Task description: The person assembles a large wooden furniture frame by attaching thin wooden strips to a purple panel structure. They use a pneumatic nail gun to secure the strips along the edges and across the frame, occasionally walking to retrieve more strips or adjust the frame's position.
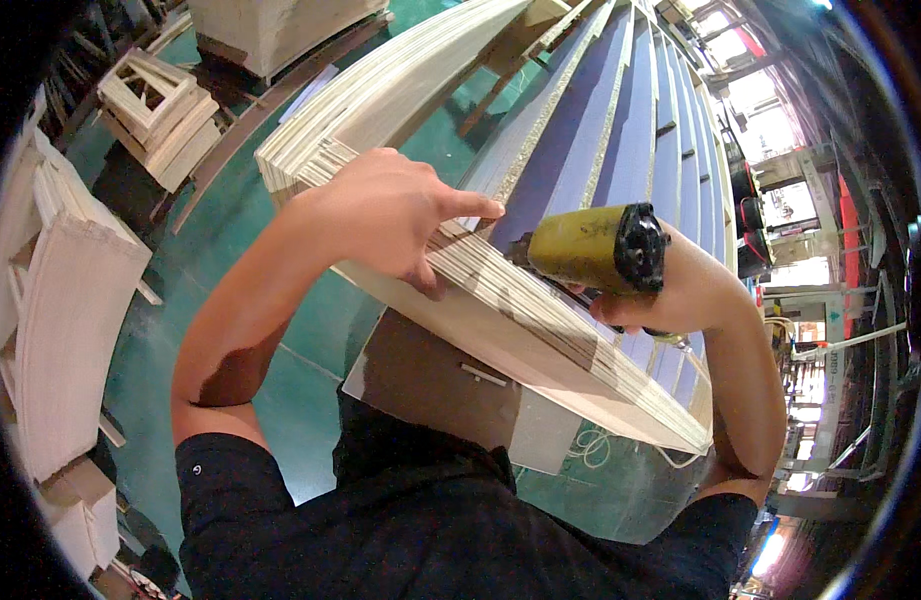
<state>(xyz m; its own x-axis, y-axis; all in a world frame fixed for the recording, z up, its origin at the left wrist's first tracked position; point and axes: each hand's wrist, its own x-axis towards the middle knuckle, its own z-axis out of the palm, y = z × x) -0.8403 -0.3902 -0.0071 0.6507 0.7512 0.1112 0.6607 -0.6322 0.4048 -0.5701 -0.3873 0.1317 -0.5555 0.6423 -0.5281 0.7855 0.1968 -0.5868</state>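
From the head camera, the left hand [388, 212] lies at 11 o'clock from the middle of the view, over the layered wooden edge [540, 310] that runs from about 10 o'clock down to 4. Its index finger is stretched out towards 1 o'clock and its thumb is spread along the near side; these two grasp nothing between them. The other fingers are tucked away, and I cannot tell how firmly they bear on the wood.

The right hand [670, 290], at 3 o'clock, is clenched around the yellow power tool [580, 248], whose body sits at 2 o'clock with its black end cap towards the person's right and its nose towards the left hand. Whether the nose touches the wood is hidden.

Blue-violet panels [605, 100] between pale slats fan out at 1 o'clock; a curved wooden stack [370, 95] rises at 11. A pale cord [592, 447] lies on the green floor [240, 290] near 5 o'clock.

The step in hand appears to be steadying the edge while the tool is lined up on it. The next move would call for a firm, square nose and the left fingers kept clear of it.
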